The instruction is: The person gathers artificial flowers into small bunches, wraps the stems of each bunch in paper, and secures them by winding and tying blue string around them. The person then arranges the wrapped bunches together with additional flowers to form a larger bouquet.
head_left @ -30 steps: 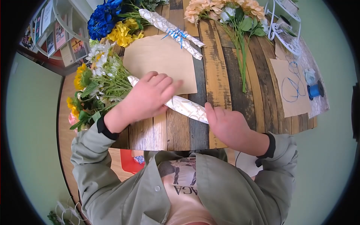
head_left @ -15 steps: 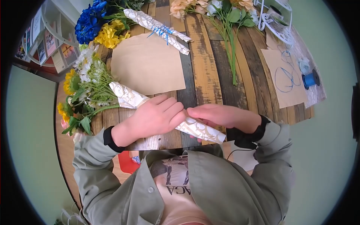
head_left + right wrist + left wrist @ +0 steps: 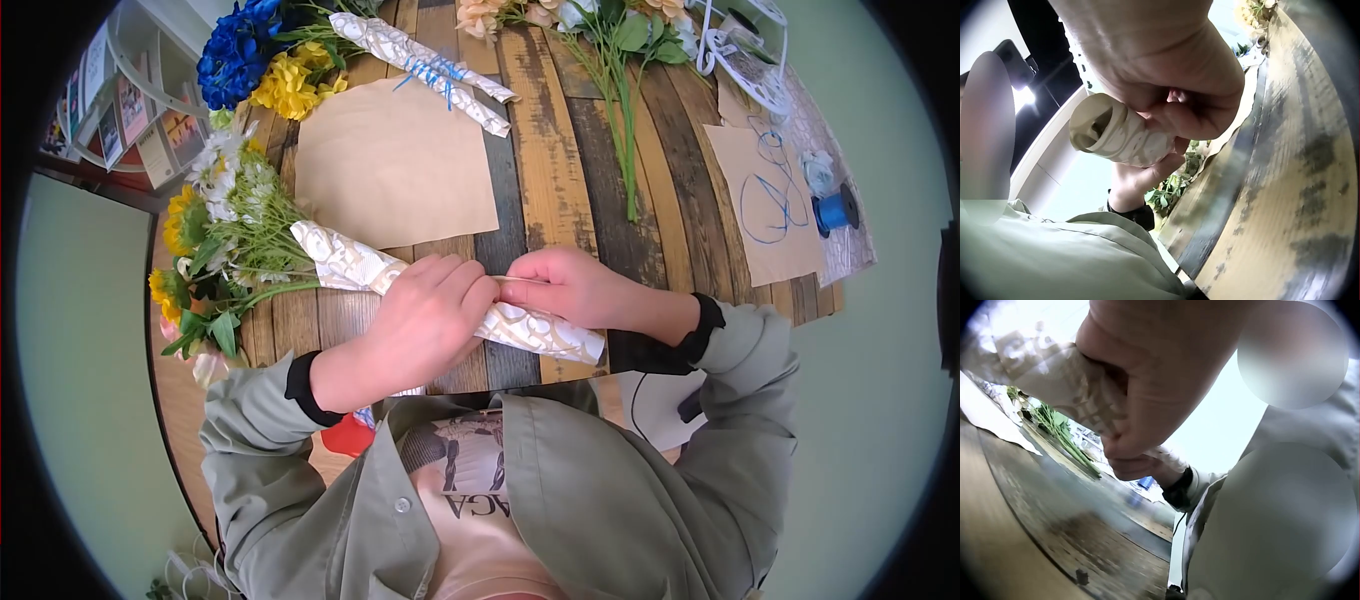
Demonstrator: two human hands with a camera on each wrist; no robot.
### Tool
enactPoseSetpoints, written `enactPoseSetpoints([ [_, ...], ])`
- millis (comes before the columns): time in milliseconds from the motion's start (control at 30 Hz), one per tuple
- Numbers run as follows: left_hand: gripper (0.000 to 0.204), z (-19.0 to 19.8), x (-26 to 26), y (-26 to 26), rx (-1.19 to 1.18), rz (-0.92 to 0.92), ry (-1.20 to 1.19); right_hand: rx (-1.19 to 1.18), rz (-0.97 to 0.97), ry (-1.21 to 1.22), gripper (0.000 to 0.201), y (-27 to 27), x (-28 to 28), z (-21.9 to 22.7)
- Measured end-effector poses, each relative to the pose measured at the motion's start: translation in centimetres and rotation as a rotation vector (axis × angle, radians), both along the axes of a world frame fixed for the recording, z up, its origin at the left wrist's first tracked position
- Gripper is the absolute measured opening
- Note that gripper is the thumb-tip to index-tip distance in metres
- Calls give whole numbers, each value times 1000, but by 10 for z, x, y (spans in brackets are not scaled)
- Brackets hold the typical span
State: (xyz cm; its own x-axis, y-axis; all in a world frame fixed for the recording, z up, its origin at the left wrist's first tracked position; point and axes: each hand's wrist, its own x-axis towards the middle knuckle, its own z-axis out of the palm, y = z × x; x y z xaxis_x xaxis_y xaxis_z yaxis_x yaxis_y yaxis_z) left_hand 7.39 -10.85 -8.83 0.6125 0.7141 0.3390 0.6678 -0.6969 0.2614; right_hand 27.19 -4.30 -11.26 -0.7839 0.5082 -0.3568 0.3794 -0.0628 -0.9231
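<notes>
A bouquet of white daisies [image 3: 225,170] and sunflowers [image 3: 183,222] lies at the left, its stems going into a white-and-beige patterned paper wrap [image 3: 345,262]. My left hand [image 3: 430,312] grips the middle of this wrap from above, fingers curled over it. Just beside it, my right hand [image 3: 562,288] has curled fingers at the wrap's upper side and pinches the paper near a thin pale edge. The wrap's lower end [image 3: 1094,125] sticks out below the right hand in the right wrist view, rolled into an open tube. The left fingertips are hidden behind the paper.
A brown paper sheet [image 3: 390,170] lies beyond my hands. Behind it rests another wrapped bouquet [image 3: 400,55] tied with blue ribbon. Loose green stems [image 3: 628,150] with peach flowers lie further right, near a blue ribbon spool [image 3: 832,210] and a white metal stand [image 3: 750,60].
My right hand has left the wrap's lower end and moved left to beside my left hand, its fingers now curled. The left hand has kept its grip while the wrap shifted left and down.
</notes>
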Motion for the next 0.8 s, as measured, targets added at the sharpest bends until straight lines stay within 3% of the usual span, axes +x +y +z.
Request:
enactPoseSetpoints([
  [200, 37, -6, 2, 7, -34, 12, 21, 54, -83, 18, 24, 7, -5, -14],
  [400, 33, -9, -1, 14, 13, 26, -21, -19, 25, -15, 20, 27, -7, -17],
  [500, 34, -6, -3, 15, 4, 23, 8, -91, -4, 44, 19, 27, -10, -22],
  [600, 31, -9, -1, 14, 48, 26, 68, 2, -83, 191, 21, 26, -14, -39],
  [700, 28, -20, 3, 12, 118, 126, 164, 111, -8, 89, 20, 32, -15, -32],
  [800, 25, -22, 2, 13, 92, 103, 100, -26, 14, -88, 19, 32, -14, -11],
])
